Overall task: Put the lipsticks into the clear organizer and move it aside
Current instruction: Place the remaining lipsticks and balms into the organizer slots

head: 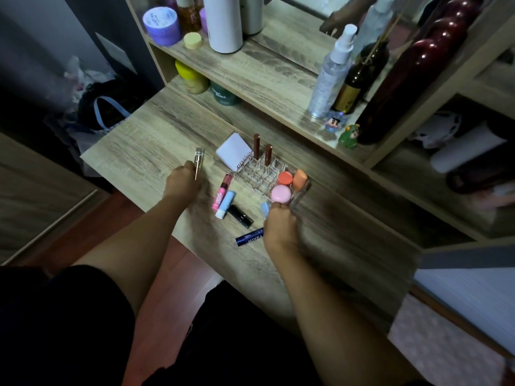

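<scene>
The clear organizer (257,176) sits on the wooden desk (145,151). Two brown lipsticks (256,146) stand in its far cells, and two orange-capped ones (285,178) in its near right cells. My right hand (278,229) pinches a pink-capped lipstick (281,194) at the organizer's near edge, with a pale blue stick (265,208) beside its fingers. To the left of the organizer, my left hand (181,183) holds a silver lipstick (198,162) upright. Between my hands lie a pink tube (221,195), a blue-and-white stick (226,204), a black tube (240,215) and a dark blue Nivea stick (249,237).
A white compact (232,151) leans against the organizer's far left side. The shelf behind holds a spray bottle (331,76), a brown bottle (359,79), a dark red vase (404,87), two small figurines (348,136) and jars (161,26). The desk's front edge runs just below the Nivea stick.
</scene>
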Action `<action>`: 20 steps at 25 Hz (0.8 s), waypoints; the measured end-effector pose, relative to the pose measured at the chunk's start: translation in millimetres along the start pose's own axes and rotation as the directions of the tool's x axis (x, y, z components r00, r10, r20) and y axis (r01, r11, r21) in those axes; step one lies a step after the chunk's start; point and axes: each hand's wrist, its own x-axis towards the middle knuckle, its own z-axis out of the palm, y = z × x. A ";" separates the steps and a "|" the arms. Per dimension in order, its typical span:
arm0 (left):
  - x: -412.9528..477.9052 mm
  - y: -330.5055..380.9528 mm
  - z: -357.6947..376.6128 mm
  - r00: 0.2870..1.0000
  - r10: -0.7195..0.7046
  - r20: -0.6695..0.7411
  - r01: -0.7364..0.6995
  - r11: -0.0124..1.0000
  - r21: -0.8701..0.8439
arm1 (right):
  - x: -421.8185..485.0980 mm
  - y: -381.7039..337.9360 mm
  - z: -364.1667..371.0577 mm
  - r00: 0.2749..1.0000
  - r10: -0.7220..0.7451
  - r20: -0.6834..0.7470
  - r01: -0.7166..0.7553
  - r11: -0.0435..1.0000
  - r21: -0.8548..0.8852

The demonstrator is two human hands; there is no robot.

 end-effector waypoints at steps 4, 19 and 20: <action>3.6 -0.8 -2.2 0.996 -0.085 0.001 0.085 0.995 -0.045 | -4.0 -4.9 -8.2 0.999 -0.013 -0.048 0.016 0.997 0.074; 7.1 79.9 -35.1 0.960 0.216 0.178 -0.074 0.809 -0.584 | 49.7 6.0 -60.5 0.930 0.104 -0.352 0.155 0.757 0.634; 9.3 82.2 -34.2 0.961 0.213 0.174 -0.083 0.827 -0.556 | 51.2 5.9 -58.5 0.917 0.117 -0.382 0.165 0.760 0.629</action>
